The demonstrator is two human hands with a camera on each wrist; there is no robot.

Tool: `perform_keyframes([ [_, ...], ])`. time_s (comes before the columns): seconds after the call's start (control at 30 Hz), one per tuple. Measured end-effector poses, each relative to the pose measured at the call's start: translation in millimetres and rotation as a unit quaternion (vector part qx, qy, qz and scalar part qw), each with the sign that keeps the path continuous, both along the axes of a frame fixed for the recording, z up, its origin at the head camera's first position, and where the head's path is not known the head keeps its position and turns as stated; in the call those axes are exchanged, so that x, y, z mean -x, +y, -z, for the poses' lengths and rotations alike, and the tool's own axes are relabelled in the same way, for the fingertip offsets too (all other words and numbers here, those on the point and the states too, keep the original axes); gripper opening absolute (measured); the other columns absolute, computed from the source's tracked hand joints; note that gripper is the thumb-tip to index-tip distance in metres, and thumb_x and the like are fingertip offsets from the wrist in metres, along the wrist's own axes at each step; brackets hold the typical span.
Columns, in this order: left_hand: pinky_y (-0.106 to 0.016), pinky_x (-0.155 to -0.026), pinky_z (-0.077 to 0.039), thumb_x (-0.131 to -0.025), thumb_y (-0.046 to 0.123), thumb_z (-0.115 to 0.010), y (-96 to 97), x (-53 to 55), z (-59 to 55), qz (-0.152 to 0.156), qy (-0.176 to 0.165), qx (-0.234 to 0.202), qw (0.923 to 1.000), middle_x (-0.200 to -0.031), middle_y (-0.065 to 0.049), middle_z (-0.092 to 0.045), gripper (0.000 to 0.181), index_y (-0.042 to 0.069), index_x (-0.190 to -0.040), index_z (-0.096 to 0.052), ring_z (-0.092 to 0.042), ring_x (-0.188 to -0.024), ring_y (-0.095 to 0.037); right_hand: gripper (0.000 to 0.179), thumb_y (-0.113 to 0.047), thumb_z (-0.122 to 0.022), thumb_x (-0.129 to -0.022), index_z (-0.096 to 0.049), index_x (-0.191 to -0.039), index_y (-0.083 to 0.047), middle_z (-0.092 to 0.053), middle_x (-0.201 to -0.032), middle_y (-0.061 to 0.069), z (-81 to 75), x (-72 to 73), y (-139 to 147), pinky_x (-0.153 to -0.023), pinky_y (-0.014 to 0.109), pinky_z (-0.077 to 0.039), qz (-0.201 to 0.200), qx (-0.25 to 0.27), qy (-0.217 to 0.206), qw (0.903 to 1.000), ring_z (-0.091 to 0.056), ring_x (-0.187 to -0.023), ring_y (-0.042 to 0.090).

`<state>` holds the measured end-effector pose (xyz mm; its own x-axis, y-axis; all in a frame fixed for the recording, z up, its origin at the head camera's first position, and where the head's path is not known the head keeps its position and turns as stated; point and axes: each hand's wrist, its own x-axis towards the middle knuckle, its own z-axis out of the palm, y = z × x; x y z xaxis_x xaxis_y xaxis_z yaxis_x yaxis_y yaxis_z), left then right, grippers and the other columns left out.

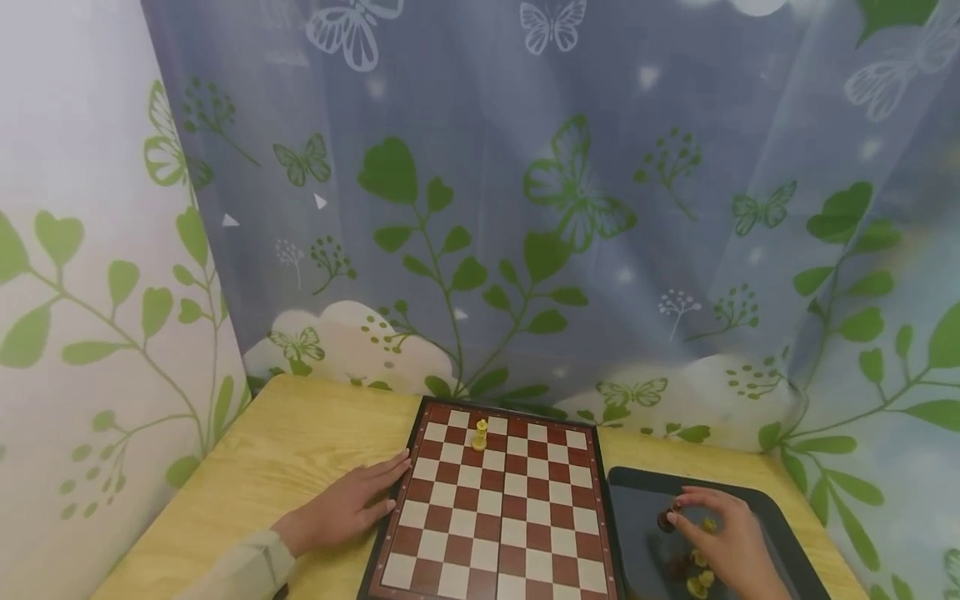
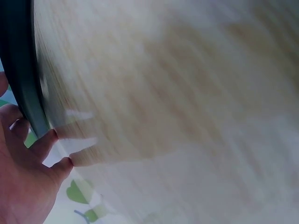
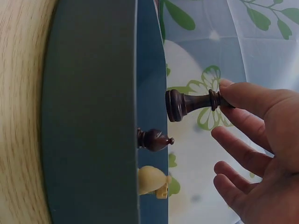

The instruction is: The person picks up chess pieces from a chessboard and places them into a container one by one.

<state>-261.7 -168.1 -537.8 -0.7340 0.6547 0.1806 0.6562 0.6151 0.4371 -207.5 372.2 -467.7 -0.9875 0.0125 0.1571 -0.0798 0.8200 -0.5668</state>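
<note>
My right hand point(image 1: 727, 533) pinches a dark brown chess piece point(image 3: 191, 102) by its top, between thumb and fingertips. The piece hangs base down above the black tray point(image 1: 636, 500); its head is hidden by my fingers. Below it in the tray stand a dark bishop point(image 3: 154, 140) and a pale yellow knight point(image 3: 152, 180). My left hand point(image 1: 341, 504) lies at the left side of the chessboard point(image 1: 487, 525), its fairly straight fingertips against the board's edge. One yellow chess piece point(image 1: 480, 436) with a crown-like top stands on the board near the far left.
Several yellow and dark pieces point(image 1: 700, 583) are in the tray, partly behind my right hand. The tray sits right beside the board on a yellow wood-grain table point(image 1: 322, 433). A curtain point(image 1: 480, 208) with leaves and butterflies hangs behind the table.
</note>
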Motion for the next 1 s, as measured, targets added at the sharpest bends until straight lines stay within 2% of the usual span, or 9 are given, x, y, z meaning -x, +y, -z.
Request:
perform_keyframes([
  [0.23,-0.074,-0.111,-0.029,-0.109,0.031,-0.045,2.9,3.2,-2.4,-0.002,-0.002,-0.004,1.0,-0.164,-0.019,-0.03,0.058,-0.002,-0.156,-0.035,-0.04,-0.143,-0.047,0.018,-0.017,-0.082,-0.087,-0.078,-0.102,-0.008,-0.069,-0.124,0.025,-0.7,1.3,5.6,-0.093,0.066,-0.049,-0.001,0.0,0.013,0.9999,-0.061,-0.118,0.048],
  [0.43,-0.073,-0.11,-0.031,-0.109,0.031,-0.045,-0.7,0.5,0.8,0.001,-0.015,0.002,0.9999,-0.164,-0.021,-0.03,0.058,-0.002,-0.156,-0.035,-0.039,-0.143,-0.046,0.022,-0.024,-0.082,-0.087,-0.079,-0.102,-0.008,-0.068,-0.125,0.026,8.0,-2.4,6.5,-0.092,0.063,-0.052,-0.004,-0.004,-0.015,0.9999,-0.062,-0.116,0.047],
  [0.67,-0.074,-0.112,-0.028,-0.11,0.032,-0.044,1.0,1.5,-0.4,-0.002,-0.018,-0.007,0.9998,-0.165,-0.018,-0.028,0.059,-0.001,-0.157,-0.033,-0.037,-0.145,-0.046,0.016,-0.017,-0.085,-0.083,-0.079,-0.096,-0.011,-0.073,-0.115,0.021,12.0,-0.4,10.6,-0.088,0.061,-0.054,-0.014,-0.017,0.045,0.9987,-0.065,-0.108,0.046],
  [0.9,-0.071,-0.112,-0.032,-0.109,0.031,-0.045,-1.2,-0.2,1.9,0.0,-0.011,-0.006,0.9999,-0.165,-0.019,-0.03,0.058,-0.001,-0.156,-0.035,-0.038,-0.145,-0.045,0.02,-0.018,-0.084,-0.084,-0.079,-0.101,-0.008,-0.071,-0.118,0.024,14.8,-3.9,12.8,-0.091,0.062,-0.053,-0.011,-0.015,0.004,0.9998,-0.064,-0.109,0.046],
  [1.0,-0.071,-0.112,-0.031,-0.109,0.032,-0.044,-1.4,-0.6,1.8,0.0,-0.012,-0.004,0.9999,-0.165,-0.019,-0.029,0.058,-0.001,-0.156,-0.034,-0.037,-0.145,-0.045,0.019,-0.018,-0.084,-0.084,-0.079,-0.1,-0.009,-0.072,-0.117,0.023,15.4,-3.9,11.8,-0.09,0.06,-0.054,-0.01,-0.014,0.013,0.9998,-0.064,-0.108,0.046],
])
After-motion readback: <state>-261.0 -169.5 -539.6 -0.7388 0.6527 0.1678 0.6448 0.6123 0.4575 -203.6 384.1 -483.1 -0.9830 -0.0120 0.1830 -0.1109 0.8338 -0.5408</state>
